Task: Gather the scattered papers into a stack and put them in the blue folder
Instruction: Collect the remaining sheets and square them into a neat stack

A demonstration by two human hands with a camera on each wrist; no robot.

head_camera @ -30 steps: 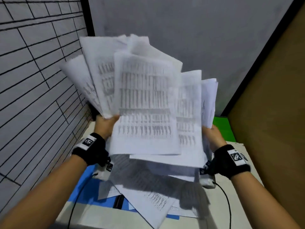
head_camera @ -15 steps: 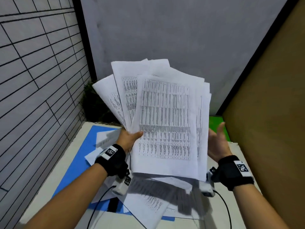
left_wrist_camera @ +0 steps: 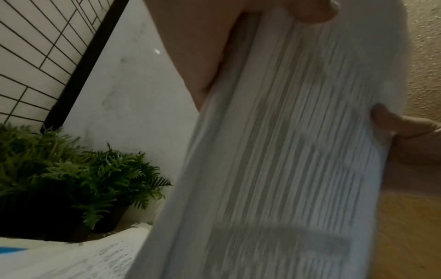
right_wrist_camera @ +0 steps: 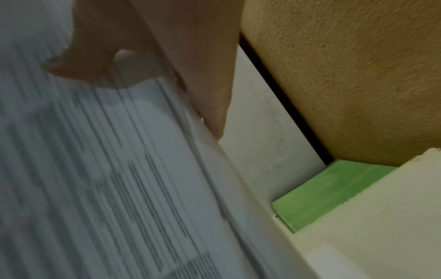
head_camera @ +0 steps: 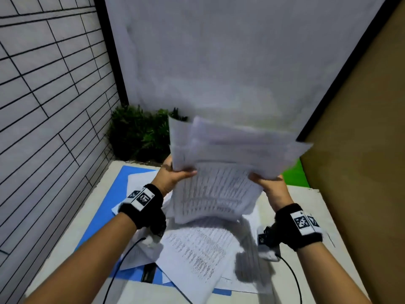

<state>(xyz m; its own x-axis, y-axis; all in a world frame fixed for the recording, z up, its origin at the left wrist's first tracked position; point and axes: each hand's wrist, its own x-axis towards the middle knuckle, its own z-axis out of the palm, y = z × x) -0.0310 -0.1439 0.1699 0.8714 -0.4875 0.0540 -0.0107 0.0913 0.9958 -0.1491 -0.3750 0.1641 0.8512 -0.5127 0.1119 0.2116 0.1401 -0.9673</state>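
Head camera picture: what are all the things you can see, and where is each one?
held papers: a bundle of several, count unclear, white with printed rows, blurred, up in the air between both hands
loose papers: several, white, printed, lying overlapped on the folder and table
blue folder: one, blue, open flat on the table under the loose papers
table: one, pale cream, beneath everything
plant: green, in the back left corner behind the table
green block: one, bright green, at the back right edge of the table
wrist bands: two, black with printed tags, one on each wrist
left hand: grips the bundle's left side
right hand: grips the bundle's right side
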